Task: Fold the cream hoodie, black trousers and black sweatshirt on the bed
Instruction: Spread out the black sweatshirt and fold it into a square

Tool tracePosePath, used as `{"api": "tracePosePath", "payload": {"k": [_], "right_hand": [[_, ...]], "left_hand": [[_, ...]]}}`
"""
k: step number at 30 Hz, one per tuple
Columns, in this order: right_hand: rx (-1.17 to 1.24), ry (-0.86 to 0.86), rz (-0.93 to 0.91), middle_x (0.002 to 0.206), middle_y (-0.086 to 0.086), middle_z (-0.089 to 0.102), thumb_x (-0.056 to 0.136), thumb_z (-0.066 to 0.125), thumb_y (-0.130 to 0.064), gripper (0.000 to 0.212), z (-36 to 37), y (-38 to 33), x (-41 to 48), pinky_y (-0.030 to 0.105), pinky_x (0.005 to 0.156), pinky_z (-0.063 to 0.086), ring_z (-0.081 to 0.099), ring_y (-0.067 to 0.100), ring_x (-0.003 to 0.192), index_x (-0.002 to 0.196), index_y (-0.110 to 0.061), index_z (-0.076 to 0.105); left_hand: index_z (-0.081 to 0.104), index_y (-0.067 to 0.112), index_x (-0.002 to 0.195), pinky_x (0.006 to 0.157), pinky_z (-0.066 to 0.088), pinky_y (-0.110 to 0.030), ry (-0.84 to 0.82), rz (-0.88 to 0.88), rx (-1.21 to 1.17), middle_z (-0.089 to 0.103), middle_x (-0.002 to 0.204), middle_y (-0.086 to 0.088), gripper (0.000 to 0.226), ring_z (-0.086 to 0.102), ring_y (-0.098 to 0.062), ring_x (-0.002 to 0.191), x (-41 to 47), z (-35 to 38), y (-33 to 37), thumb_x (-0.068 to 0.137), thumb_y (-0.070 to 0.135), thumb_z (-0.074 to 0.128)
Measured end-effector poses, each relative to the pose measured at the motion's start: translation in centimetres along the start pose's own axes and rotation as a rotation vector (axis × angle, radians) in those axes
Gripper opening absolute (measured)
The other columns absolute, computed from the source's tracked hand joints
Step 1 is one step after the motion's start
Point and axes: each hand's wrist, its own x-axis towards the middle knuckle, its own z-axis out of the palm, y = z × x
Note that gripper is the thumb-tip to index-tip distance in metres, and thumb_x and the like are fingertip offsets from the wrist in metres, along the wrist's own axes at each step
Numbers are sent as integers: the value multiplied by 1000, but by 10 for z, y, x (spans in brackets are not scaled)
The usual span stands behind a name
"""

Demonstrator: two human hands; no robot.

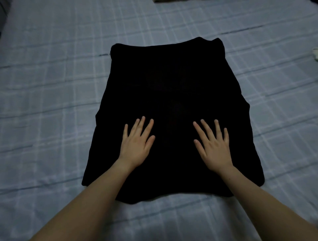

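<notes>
A black garment [165,89], most likely the black sweatshirt, lies flat in the middle of the bed as a tall block with no sleeves showing at its sides. My left hand [137,144] rests palm down on its near left part, fingers spread. My right hand [213,144] lies flat on its near right part, fingers spread too. Neither hand grips the cloth. The fabric is too dark to show folds or seams. I see neither the cream hoodie nor the black trousers for certain.
The bed is covered by a pale blue checked sheet [51,86]. A dark folded item [165,1] peeks in at the top edge. A small pale object [315,54] sits at the right edge.
</notes>
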Motion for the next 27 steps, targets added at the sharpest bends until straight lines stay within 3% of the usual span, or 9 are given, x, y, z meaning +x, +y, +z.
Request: {"api": "tracePosePath", "payload": {"k": [5, 13, 15, 18, 20, 22, 27], "right_hand": [[6, 23, 10, 163, -6, 21, 98, 26, -52, 61, 10, 2, 4, 57, 119, 14, 8, 33, 152, 156, -40, 13], [34, -44, 30, 163, -2, 24, 97, 28, -49, 60, -6, -7, 0, 59, 117, 18, 12, 34, 151, 155, -34, 23], [82, -55, 32, 161, -3, 29, 96, 29, -50, 60, -14, -10, -3, 60, 116, 22, 16, 33, 150, 154, -35, 26], [83, -52, 16, 152, -11, 41, 93, 31, -57, 58, -35, -5, 11, 53, 104, 29, 34, 27, 140, 150, -45, 30], [86, 32, 26, 137, -13, 53, 91, 34, -56, 54, -54, 3, 44, 45, 91, 31, 48, 23, 119, 144, -44, 41], [213, 98, 17, 132, -9, 54, 92, 37, -53, 53, -71, 11, 95, 43, 88, 33, 48, 22, 113, 141, -37, 48], [361, 124, -193, 143, 4, 51, 98, 53, -27, 45, -88, 19, 252, 44, 110, 35, 45, 26, 132, 143, -21, 50]], "left_hand": [[5, 36, 155, 122, 6, -48, 78, -14, -6, 13, 164, -1, 58, 5, -16, 151, 2, 19, -3, 101, 54, 10], [10, 33, 156, 121, 11, -49, 56, -5, -88, 13, 164, -2, 59, 8, -16, 151, -3, 7, 1, 100, 50, 18], [15, 36, 155, 121, 11, -45, 54, 16, -142, 20, 162, 1, 58, 16, -15, 150, -4, -1, 0, 99, 50, 23], [31, 38, 150, 112, 25, -31, 101, 85, -258, 49, 146, 7, 53, 45, -8, 133, 14, -21, -17, 97, 47, 34], [43, 32, 145, 99, 37, -28, 178, 142, -368, 60, 127, 9, 50, 54, -7, 115, 49, -40, -33, 96, 41, 42], [50, 22, 141, 97, 40, -29, 274, 202, -367, 61, 122, 3, 49, 55, -13, 111, 98, -59, -47, 94, 35, 46], [51, 15, 141, 106, 39, -45, 256, 330, -156, 56, 134, -9, 49, 52, -28, 124, 236, -99, -68, 94, 27, 55]]}}
